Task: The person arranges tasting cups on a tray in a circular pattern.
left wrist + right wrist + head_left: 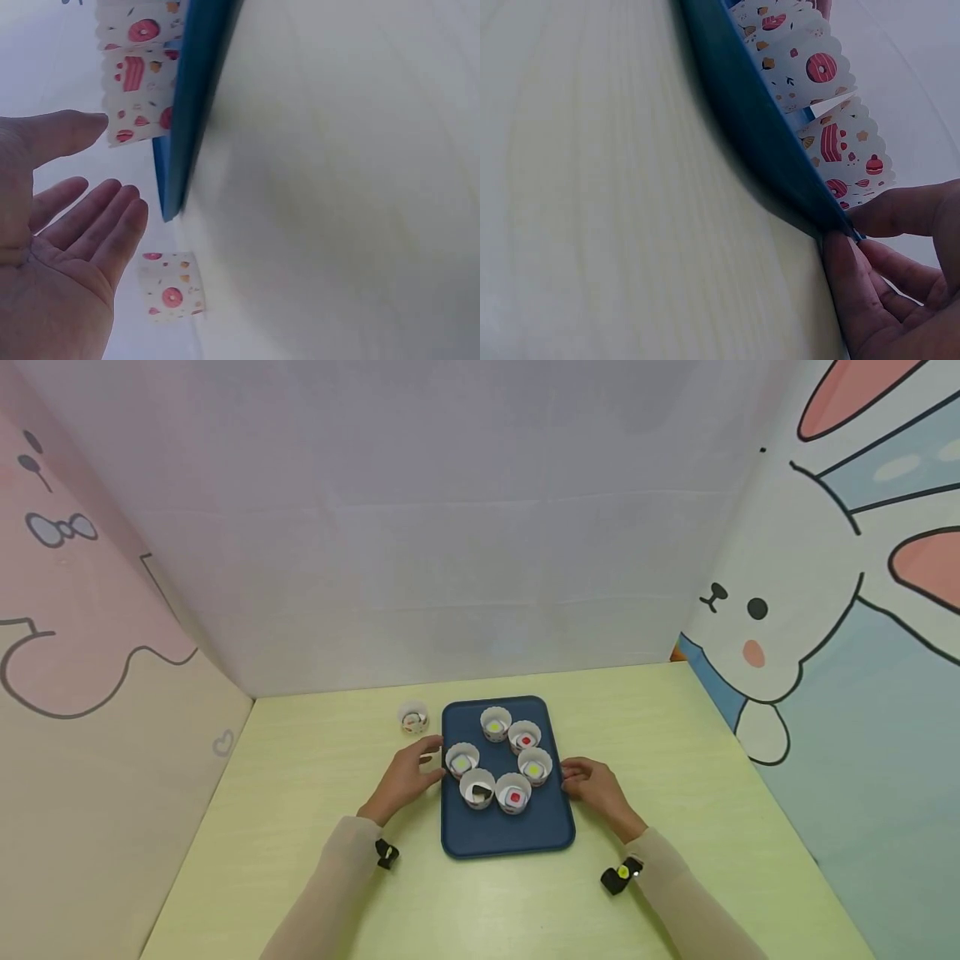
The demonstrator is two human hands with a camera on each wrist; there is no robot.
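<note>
A dark blue tray (510,839) lies on the table with several white scalloped paper cups arranged in a ring. At its right rim my right hand (598,787) pinches the edge; thumb and fingers (885,214) meet around the rim in the right wrist view. Beside the left rim is my left hand (401,781), thumb and fingers spread and holding nothing. Nearest to it on the tray is a cup (462,760) with a yellow-marked piece inside. Another cup (477,789) holds something black and white, and a front cup (513,793) a red-marked piece.
One more paper cup (413,718), printed with sweets, stands on the table left of the tray's far corner. The pale yellow table (300,760) meets a white curtain (450,568) at the back. Cartoon-printed panels (862,693) rise at both sides.
</note>
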